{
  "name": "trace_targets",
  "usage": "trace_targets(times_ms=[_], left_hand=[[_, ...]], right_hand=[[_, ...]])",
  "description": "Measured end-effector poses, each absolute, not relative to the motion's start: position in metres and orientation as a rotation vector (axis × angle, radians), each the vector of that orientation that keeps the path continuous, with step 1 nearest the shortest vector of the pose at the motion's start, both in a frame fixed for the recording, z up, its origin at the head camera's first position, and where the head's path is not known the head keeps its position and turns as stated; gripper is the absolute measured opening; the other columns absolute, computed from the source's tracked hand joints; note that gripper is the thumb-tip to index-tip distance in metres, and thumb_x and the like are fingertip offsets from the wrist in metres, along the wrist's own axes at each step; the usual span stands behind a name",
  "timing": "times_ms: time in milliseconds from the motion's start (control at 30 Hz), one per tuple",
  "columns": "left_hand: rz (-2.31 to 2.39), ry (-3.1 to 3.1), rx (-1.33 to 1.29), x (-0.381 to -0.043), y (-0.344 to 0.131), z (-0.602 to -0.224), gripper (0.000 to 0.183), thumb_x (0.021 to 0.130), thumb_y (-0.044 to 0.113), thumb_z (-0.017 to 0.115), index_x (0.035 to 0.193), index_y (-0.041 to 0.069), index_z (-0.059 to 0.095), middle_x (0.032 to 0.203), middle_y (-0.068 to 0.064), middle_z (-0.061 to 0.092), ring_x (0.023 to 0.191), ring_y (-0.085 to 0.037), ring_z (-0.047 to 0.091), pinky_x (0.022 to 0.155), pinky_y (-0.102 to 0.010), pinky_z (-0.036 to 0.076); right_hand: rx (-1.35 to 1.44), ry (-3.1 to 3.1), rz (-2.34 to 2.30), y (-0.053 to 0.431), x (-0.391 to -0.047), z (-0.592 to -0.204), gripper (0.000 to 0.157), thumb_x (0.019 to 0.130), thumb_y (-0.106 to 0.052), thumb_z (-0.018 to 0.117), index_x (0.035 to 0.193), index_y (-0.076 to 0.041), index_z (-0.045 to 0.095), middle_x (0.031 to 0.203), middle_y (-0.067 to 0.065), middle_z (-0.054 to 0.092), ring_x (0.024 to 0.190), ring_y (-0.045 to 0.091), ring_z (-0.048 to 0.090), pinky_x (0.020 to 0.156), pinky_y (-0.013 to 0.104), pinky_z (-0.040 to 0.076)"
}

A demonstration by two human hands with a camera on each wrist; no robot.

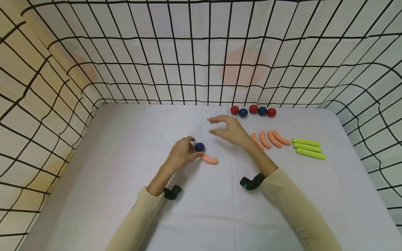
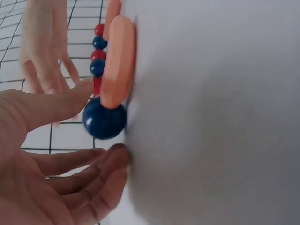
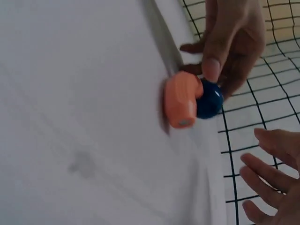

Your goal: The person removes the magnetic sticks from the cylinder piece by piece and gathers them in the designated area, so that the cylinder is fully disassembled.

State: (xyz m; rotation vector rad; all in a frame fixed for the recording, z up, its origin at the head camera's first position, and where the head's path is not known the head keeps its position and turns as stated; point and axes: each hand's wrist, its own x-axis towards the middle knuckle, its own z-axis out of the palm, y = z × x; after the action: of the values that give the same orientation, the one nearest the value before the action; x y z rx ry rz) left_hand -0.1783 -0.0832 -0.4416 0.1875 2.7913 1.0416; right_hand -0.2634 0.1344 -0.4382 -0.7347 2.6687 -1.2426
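A blue ball (image 1: 199,147) lies on the white cloth, touching or almost touching a curved orange sausage-shaped piece (image 1: 209,159). My left hand (image 1: 183,153) is around the ball's left side, thumb near the ball and the sausage piece. In the left wrist view a gap shows between the ball (image 2: 105,118) and the bent fingers (image 2: 101,187); whether the thumb touches is unclear. To the upper right, my right hand (image 1: 228,129) hovers with thumb and fingers spread, holding nothing. The right wrist view shows its separated fingers (image 3: 267,178) beside the ball (image 3: 210,99).
Several red and blue balls (image 1: 253,109) line the back edge. Right of centre lie several orange sausage pieces (image 1: 265,140), partly behind my right forearm, then three green sticks (image 1: 307,149). A black wire grid (image 1: 191,64) encloses the back and sides.
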Motion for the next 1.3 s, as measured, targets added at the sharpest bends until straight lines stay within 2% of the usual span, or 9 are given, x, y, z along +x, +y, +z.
trace_targets(times_ms=[133, 267, 333, 433, 533, 700, 767, 1100, 1300], left_hand=[[1.133, 2.743, 0.210, -0.179, -0.081, -0.445, 0.064, 0.085, 0.012, 0.086, 0.137, -0.008, 0.055, 0.108, -0.019, 0.073, 0.096, -0.029, 0.071, 0.084, -0.039, 0.060], [1.205, 2.711, 0.214, -0.181, -0.079, -0.447, 0.068, 0.084, 0.007, 0.086, 0.140, -0.005, 0.049, 0.111, -0.019, 0.072, 0.100, -0.030, 0.071, 0.087, -0.039, 0.061], [1.219, 2.707, 0.222, -0.181, -0.078, -0.448, 0.066, 0.085, 0.008, 0.085, 0.139, -0.006, 0.050, 0.109, -0.019, 0.071, 0.099, -0.031, 0.071, 0.087, -0.039, 0.061], [1.212, 2.721, 0.233, -0.180, -0.076, -0.448, 0.058, 0.086, 0.012, 0.085, 0.132, -0.007, 0.056, 0.106, -0.018, 0.072, 0.097, -0.030, 0.072, 0.085, -0.039, 0.061], [1.186, 2.752, 0.238, -0.177, -0.073, -0.446, 0.047, 0.086, 0.016, 0.086, 0.121, -0.007, 0.065, 0.101, -0.017, 0.074, 0.091, -0.028, 0.072, 0.080, -0.037, 0.061], [1.154, 2.808, 0.292, -0.173, -0.069, -0.445, 0.025, 0.085, 0.016, 0.086, 0.098, -0.003, 0.076, 0.090, -0.014, 0.076, 0.079, -0.023, 0.072, 0.069, -0.033, 0.060], [1.158, 2.819, 0.311, -0.173, -0.068, -0.445, 0.019, 0.086, 0.013, 0.084, 0.094, -0.003, 0.078, 0.087, -0.014, 0.076, 0.077, -0.023, 0.073, 0.067, -0.032, 0.060], [1.184, 2.798, 0.319, -0.173, -0.065, -0.446, 0.016, 0.088, 0.007, 0.080, 0.101, -0.002, 0.081, 0.087, -0.014, 0.079, 0.075, -0.021, 0.074, 0.062, -0.028, 0.059], [1.171, 2.858, 0.258, -0.173, -0.060, -0.449, 0.014, 0.086, 0.009, 0.083, 0.097, 0.001, 0.082, 0.083, -0.011, 0.079, 0.075, -0.019, 0.074, 0.065, -0.029, 0.058]], right_hand=[[-0.912, 2.355, -1.238, 0.123, -0.243, -0.452, 0.045, 0.094, -0.014, 0.077, 0.137, -0.009, 0.067, 0.135, 0.010, 0.070, 0.125, 0.028, 0.064, 0.113, 0.051, 0.049], [-0.906, 2.292, -1.257, 0.119, -0.234, -0.462, 0.040, 0.092, -0.011, 0.078, 0.132, -0.008, 0.071, 0.132, 0.009, 0.073, 0.124, 0.026, 0.066, 0.105, 0.045, 0.056], [-0.884, 2.315, -1.273, 0.120, -0.232, -0.464, 0.038, 0.092, -0.011, 0.079, 0.129, -0.009, 0.073, 0.127, 0.009, 0.075, 0.117, 0.025, 0.068, 0.097, 0.041, 0.059], [-0.832, 2.375, -1.282, 0.123, -0.230, -0.466, 0.036, 0.091, -0.014, 0.081, 0.126, -0.011, 0.075, 0.119, 0.009, 0.076, 0.105, 0.023, 0.069, 0.084, 0.033, 0.058], [-0.783, 2.479, -1.263, 0.125, -0.226, -0.468, 0.036, 0.090, -0.015, 0.082, 0.125, -0.011, 0.075, 0.112, 0.009, 0.074, 0.096, 0.021, 0.069, 0.077, 0.027, 0.053], [-0.713, 2.583, -1.232, 0.126, -0.222, -0.469, 0.038, 0.090, -0.019, 0.082, 0.126, -0.010, 0.075, 0.111, 0.010, 0.071, 0.096, 0.022, 0.070, 0.078, 0.026, 0.052], [-0.705, 2.561, -1.234, 0.128, -0.221, -0.469, 0.039, 0.091, -0.017, 0.081, 0.128, -0.009, 0.073, 0.114, 0.011, 0.070, 0.098, 0.022, 0.069, 0.080, 0.027, 0.053], [-0.686, 2.467, -1.281, 0.137, -0.220, -0.468, 0.042, 0.093, -0.014, 0.078, 0.134, -0.010, 0.068, 0.122, 0.013, 0.071, 0.098, 0.022, 0.071, 0.086, 0.034, 0.059], [-0.723, 2.489, -1.290, 0.139, -0.218, -0.470, 0.039, 0.094, -0.015, 0.077, 0.132, -0.009, 0.071, 0.119, 0.012, 0.070, 0.099, 0.021, 0.070, 0.086, 0.031, 0.056]])
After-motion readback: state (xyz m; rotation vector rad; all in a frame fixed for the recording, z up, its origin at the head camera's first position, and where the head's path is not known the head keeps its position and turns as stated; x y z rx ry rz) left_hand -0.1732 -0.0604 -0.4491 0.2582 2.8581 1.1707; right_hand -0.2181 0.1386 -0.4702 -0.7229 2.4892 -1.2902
